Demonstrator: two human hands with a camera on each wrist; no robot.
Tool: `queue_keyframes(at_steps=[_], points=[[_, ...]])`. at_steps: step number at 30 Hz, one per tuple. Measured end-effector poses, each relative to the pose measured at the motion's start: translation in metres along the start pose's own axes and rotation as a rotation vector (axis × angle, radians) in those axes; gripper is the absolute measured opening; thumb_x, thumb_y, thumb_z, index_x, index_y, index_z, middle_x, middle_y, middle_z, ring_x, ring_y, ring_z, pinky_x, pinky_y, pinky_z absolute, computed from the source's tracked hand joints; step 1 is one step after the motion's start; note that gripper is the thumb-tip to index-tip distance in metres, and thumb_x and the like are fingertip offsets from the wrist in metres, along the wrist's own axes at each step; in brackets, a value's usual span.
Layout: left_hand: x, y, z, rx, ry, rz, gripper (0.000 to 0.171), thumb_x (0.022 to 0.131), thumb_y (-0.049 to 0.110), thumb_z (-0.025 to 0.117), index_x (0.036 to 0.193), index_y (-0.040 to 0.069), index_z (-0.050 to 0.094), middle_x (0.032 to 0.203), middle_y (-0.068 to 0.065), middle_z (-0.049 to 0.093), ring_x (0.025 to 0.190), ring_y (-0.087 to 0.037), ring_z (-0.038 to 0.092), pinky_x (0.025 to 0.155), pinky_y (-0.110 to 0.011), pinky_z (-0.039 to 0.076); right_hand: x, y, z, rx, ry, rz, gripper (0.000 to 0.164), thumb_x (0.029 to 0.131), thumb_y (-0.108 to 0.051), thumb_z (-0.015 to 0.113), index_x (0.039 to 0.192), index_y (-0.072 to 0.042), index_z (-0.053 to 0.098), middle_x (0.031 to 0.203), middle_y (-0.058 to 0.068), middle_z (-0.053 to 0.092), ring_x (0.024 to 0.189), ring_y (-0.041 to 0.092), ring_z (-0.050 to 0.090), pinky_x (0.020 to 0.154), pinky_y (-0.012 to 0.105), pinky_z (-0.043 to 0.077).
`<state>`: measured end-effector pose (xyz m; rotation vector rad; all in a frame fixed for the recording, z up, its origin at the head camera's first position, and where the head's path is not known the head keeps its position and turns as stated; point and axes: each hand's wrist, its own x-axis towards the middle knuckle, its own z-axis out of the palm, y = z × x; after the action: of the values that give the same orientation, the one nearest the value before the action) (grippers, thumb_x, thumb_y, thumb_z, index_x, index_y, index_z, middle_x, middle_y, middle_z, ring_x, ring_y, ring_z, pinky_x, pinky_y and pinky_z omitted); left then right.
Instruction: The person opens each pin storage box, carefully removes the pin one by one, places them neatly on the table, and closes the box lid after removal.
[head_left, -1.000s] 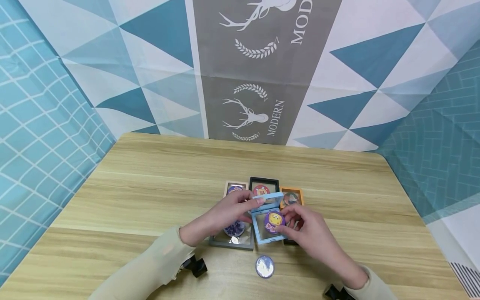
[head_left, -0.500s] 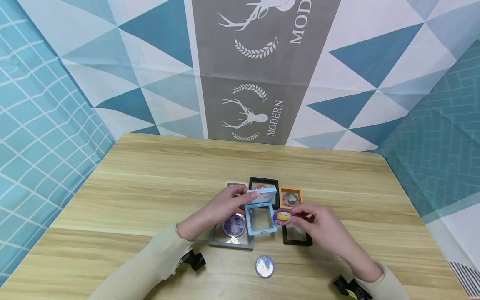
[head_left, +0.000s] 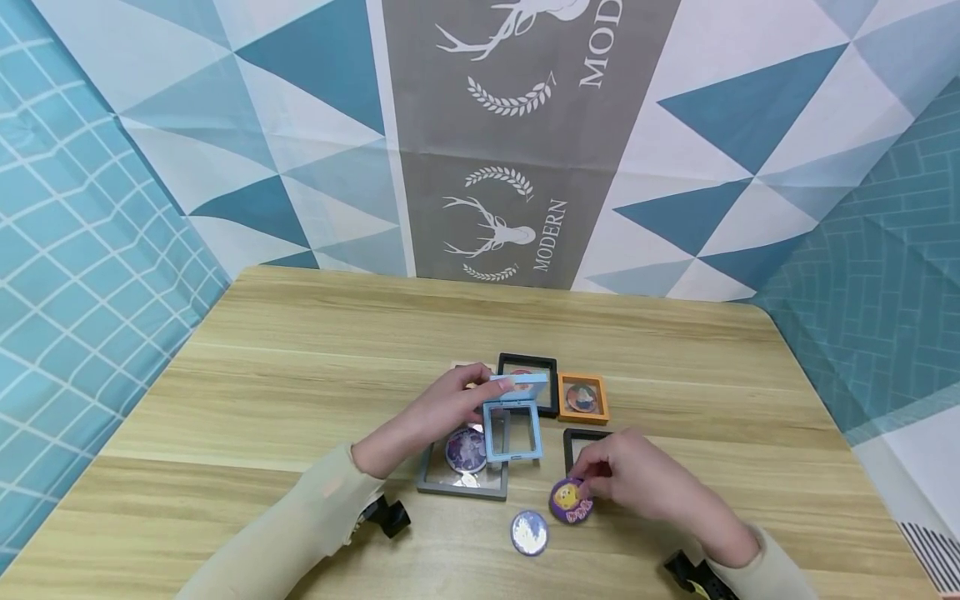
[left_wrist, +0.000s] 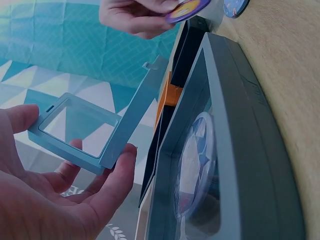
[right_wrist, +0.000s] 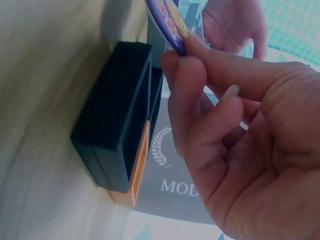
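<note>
The left hand (head_left: 442, 412) holds the light blue hinged plastic frame case (head_left: 512, 421) open by its lid edge above the grey frame (head_left: 462, 483), while the right hand (head_left: 630, 475) pinches the round purple cartoon badge (head_left: 570, 501) low over the bare wooden surface (head_left: 300, 392), just beside the silvery round badge (head_left: 529, 532) and the black frame's (head_left: 573, 440) near edge.

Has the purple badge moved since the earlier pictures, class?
Yes. The right hand carried the purple badge out of the blue frame, toward the table's near edge, beside the silver disc.

Both arms wear pale cream long sleeves (head_left: 300, 525); a small black wrist camera (head_left: 390, 518) sits just behind each grip.
</note>
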<state>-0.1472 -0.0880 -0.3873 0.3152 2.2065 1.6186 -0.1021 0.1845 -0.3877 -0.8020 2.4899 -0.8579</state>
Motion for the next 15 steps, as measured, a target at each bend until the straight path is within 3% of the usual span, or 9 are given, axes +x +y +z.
queue_keyframes(at_steps=[9,15], points=[[0.0,-0.001,0.001,-0.019,-0.031,0.025,0.05,0.088,0.053,0.051,0.101,0.005,0.05,0.105,-0.012,0.054,0.097,-0.029,0.057,0.072,-0.033,0.052,0.004,-0.007,0.017,-0.042,-0.106,0.0,0.005,0.076,-0.021,0.071,0.079,-0.025,0.069,0.072,-0.02,0.057,0.062,0.001,0.05,0.054,0.023,0.045],[0.001,-0.003,0.003,0.015,-0.041,0.027,0.047,0.087,0.053,0.052,0.101,0.008,0.051,0.104,-0.012,0.052,0.097,-0.03,0.056,0.073,-0.035,0.052,0.005,-0.009,0.026,-0.068,-0.125,-0.019,0.007,0.076,-0.021,0.072,0.076,-0.026,0.067,0.063,-0.019,0.053,0.057,-0.001,0.047,0.051,0.021,0.042]])
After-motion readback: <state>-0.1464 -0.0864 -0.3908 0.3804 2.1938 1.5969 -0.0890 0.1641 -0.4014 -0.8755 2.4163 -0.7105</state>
